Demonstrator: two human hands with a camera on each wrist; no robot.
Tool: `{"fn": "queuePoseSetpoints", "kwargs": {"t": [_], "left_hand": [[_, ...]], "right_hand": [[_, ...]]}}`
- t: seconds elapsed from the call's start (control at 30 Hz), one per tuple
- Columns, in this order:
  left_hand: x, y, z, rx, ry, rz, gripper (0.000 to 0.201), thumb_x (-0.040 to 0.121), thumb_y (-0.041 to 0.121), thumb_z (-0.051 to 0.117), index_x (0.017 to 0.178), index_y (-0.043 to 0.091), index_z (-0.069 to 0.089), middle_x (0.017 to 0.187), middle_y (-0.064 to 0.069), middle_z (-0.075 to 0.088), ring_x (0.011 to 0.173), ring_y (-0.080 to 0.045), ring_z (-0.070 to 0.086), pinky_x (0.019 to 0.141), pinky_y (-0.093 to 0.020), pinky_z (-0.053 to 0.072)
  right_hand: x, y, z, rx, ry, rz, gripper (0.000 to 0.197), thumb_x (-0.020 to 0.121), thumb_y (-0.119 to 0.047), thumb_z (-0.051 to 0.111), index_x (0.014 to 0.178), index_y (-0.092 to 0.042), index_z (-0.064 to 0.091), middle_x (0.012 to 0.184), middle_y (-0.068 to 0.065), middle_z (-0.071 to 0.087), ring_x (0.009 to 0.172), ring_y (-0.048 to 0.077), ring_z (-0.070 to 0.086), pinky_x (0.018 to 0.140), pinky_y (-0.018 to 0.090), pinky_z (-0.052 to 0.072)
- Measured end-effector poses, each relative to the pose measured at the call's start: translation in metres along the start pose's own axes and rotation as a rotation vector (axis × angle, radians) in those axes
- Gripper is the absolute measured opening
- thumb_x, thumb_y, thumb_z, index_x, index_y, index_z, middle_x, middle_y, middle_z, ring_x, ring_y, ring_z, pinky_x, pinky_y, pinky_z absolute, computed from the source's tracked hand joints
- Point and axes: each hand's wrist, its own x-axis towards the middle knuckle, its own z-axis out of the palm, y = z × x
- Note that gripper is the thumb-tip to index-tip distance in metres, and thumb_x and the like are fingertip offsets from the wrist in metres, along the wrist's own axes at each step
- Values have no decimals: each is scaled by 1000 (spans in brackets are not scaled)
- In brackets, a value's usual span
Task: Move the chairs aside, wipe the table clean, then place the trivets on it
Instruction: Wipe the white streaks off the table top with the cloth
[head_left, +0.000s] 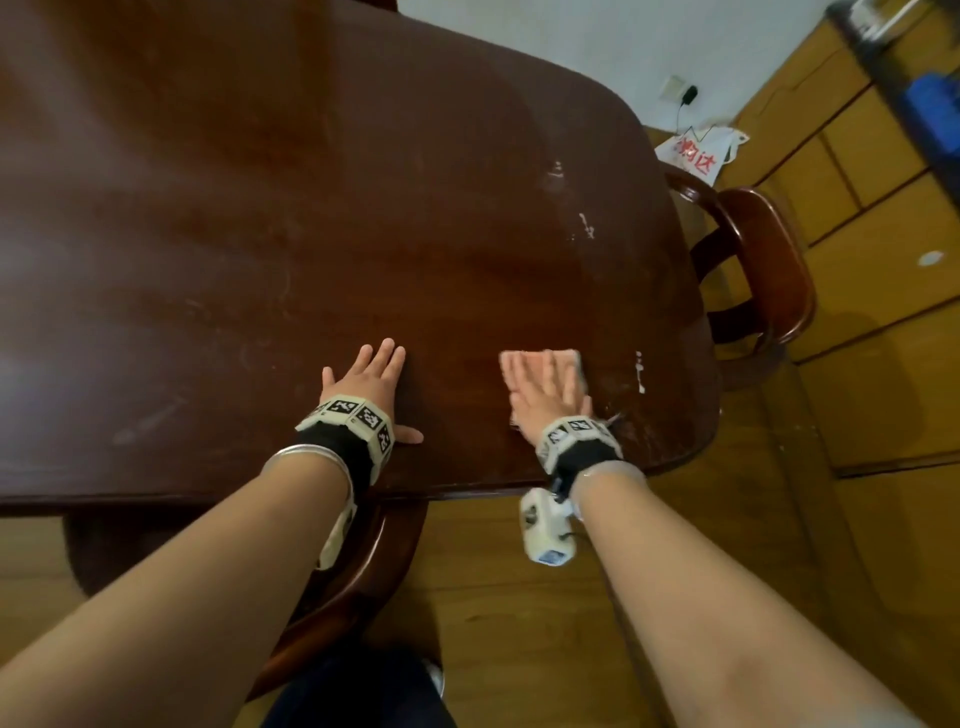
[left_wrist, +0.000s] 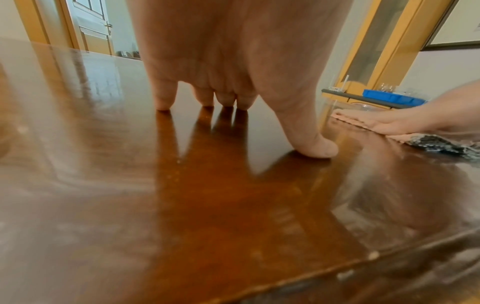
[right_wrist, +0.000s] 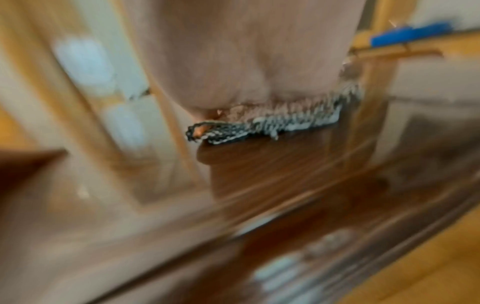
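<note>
The dark brown wooden table (head_left: 311, 208) fills the head view, with white smears and specks near its right end. My right hand (head_left: 545, 389) lies flat with straight fingers on a pink cloth (head_left: 563, 361), pressing it onto the tabletop near the front right corner. The cloth's dark knitted edge (right_wrist: 259, 125) shows under the palm in the blurred right wrist view. My left hand (head_left: 363, 384) rests flat on the bare tabletop (left_wrist: 207, 185) to the left of the cloth, fingers spread and straight, thumb (left_wrist: 319, 147) out to the side. No trivets are in view.
A dark wooden chair (head_left: 753, 270) stands against the table's right end. Another chair's curved back (head_left: 374, 571) sits just under the table's front edge, close to my legs. A white bag with red print (head_left: 696, 153) lies on the wooden floor at the back right.
</note>
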Motion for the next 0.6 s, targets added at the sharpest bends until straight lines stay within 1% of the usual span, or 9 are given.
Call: {"fn": "queuePoseSetpoints", "kwargs": {"t": [0.07,0.13,0.23,0.3,0.37,0.43,0.47,0.53,0.6], "left_hand": [[0,1,0,-8,1,-10,121,71,59,71,150,23,-13,157,7,-20,146,-18,-12,114,-57,6],[-2,3,1,-13,4,-25,121,71,58,72,151,23,-12,157,8,-19,146,-18,-11,114,-57,8],[-7,7,5,-6,3,-54,123,69,58,73,151,22,-12,157,8,-19,146,-19,-11,114,-58,10],[-11,13,7,-11,3,-74,125,68,58,74,151,21,-12,157,8,-19,146,-20,-11,113,-58,11],[-15,23,12,-8,-6,-65,127,66,59,75,151,21,-12,157,7,-20,146,-22,-12,113,-58,10],[-18,34,21,15,-10,-25,126,67,59,74,151,21,-12,157,7,-20,146,-23,-13,114,-56,9],[-20,39,26,21,-8,-6,125,67,59,74,151,21,-11,157,7,-20,146,-24,-13,114,-56,7],[-22,50,32,17,-1,0,125,67,59,74,151,22,-11,157,8,-19,146,-25,-14,114,-57,6],[-20,58,32,-7,3,-26,125,67,59,74,151,22,-11,157,8,-19,146,-25,-14,114,-56,6]], "right_hand": [[-14,-34,10,-31,-12,-118,55,103,-33,23,147,-52,-6,158,-10,-25,144,26,-26,113,55,-10],[-26,-45,22,-83,-7,-252,57,103,-31,27,146,-55,-4,158,-13,-23,144,24,-26,113,54,-11],[-48,-19,36,-178,22,-391,57,103,-33,28,146,-55,-4,158,-16,-20,145,18,-23,115,48,-10],[-53,17,33,-189,20,-365,56,104,-34,25,145,-55,-8,157,-18,-22,145,15,-21,116,45,-8],[-49,51,22,-131,0,-225,54,104,-36,20,145,-54,-11,155,-19,-26,145,15,-22,117,45,-9],[-42,64,16,-54,12,-102,53,105,-37,18,145,-53,-12,155,-17,-28,145,17,-25,118,48,-9],[-39,59,15,-22,17,-65,54,104,-37,19,145,-52,-12,155,-15,-29,144,19,-26,117,50,-10],[-40,38,20,27,12,-64,57,104,-34,23,146,-52,-11,155,-12,-30,143,23,-29,116,53,-12],[-46,18,29,-33,6,-194,59,103,-32,26,146,-52,-9,155,-13,-29,142,23,-30,115,52,-13]]}}
